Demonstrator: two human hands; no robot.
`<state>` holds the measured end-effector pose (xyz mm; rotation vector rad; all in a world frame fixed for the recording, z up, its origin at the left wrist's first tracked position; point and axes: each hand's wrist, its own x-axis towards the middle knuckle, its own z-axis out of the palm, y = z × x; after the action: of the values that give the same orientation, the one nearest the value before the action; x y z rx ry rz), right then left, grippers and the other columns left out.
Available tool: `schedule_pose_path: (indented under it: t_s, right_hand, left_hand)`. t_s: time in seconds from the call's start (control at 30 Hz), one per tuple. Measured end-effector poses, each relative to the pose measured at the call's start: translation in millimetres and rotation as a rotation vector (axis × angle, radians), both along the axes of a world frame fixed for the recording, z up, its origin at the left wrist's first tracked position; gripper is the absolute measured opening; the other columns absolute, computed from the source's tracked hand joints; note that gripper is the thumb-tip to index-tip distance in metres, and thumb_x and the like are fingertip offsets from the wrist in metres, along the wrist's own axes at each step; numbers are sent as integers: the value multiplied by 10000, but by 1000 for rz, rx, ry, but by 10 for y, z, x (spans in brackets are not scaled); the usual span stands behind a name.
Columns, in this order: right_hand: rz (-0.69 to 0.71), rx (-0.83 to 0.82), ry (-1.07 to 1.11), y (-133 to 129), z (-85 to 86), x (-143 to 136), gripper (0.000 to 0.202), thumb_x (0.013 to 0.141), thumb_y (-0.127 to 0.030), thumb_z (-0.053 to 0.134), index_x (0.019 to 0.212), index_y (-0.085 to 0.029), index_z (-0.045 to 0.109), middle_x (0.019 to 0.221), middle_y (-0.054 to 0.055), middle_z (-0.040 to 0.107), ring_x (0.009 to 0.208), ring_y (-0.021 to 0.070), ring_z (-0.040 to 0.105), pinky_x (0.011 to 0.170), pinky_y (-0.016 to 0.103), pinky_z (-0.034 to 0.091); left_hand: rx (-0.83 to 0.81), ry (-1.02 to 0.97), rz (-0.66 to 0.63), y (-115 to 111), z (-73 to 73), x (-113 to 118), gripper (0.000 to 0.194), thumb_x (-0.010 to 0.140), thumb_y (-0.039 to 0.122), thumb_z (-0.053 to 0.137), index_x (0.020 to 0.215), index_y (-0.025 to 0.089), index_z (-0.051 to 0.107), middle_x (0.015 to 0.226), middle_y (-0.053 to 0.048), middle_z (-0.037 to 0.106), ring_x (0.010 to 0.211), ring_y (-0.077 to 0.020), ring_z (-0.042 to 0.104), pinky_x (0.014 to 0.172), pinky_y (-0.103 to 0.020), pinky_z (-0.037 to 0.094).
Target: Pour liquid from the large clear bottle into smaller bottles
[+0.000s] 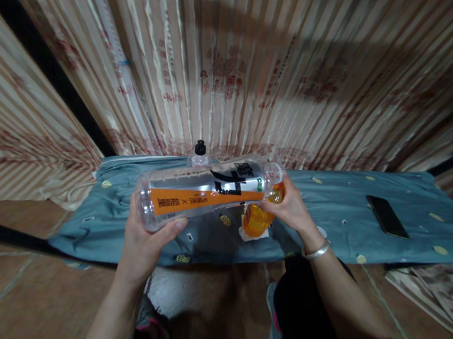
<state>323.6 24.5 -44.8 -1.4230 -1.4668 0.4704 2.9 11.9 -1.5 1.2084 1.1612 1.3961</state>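
"Holding what, exactly, in that head view?"

"A big clear bottle [200, 192], lying sideways in the air over the cloth-covered tabletop [335, 204]. The left hand [147, 242] is clamped round its base, thumb along the side."

"And the right hand [287, 203]?"

"Curled by the clear bottle's neck and the top of an orange bottle [258, 220]. I can't tell which of the two that grip bears on, or whether it's fully closed."

"So which step is this?"

"Bringing the two necks together, I'd say; whether anything flows, I can't make out. The next move seems to call for a firm left grip and only small turns of the right wrist."

"Watch the edges?"

"Yes, the tabletop is narrow. Its front edge runs just beyond the legs [304, 306], and a pleated curtain [223, 67] hangs along the back, with a black-capped container [200, 148] just behind the clear bottle."

"Where's the room, then?"

"Rightward, I'd judge, over the cloth between the orange bottle and the phone [387, 216]; some at the left end too."
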Motion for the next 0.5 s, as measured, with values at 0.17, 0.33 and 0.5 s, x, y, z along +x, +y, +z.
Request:
schedule_pose_path:
  t_s: [0.17, 0.33, 0.5]
  right_hand:
    - [2, -7, 11, -7, 21, -10, 834, 649, -434, 953, 1401, -265, 636, 1273, 92, 804, 1163, 355, 769, 1091, 546, 591]
    - [12, 6, 16, -11, 21, -7, 814, 656, -429, 955, 1386, -255, 641, 1271, 94, 804, 1159, 347, 768, 1091, 531, 591]
    - [4, 11, 1, -4, -6, 5, 809, 664, -431, 951, 1390, -253, 641, 1286, 96, 794, 1172, 347, 761, 1088, 531, 588]
  left_hand:
    - [17, -16, 9, 3, -2, 3, 578, 545, 442, 1005, 988, 197, 725, 1353, -147, 773, 1224, -374, 756, 1039, -468, 639]
    - [0, -15, 18, 12, -23, 2, 625, 534, 446, 1011, 1031, 191, 730, 1310, -145, 785, 1193, -354, 761, 1046, -457, 630]
    - [-6, -1, -11, 2, -5, 3, 603, 531, 473, 1013, 965, 177, 718, 1411, -177, 746, 1287, -395, 726, 1061, -447, 617]
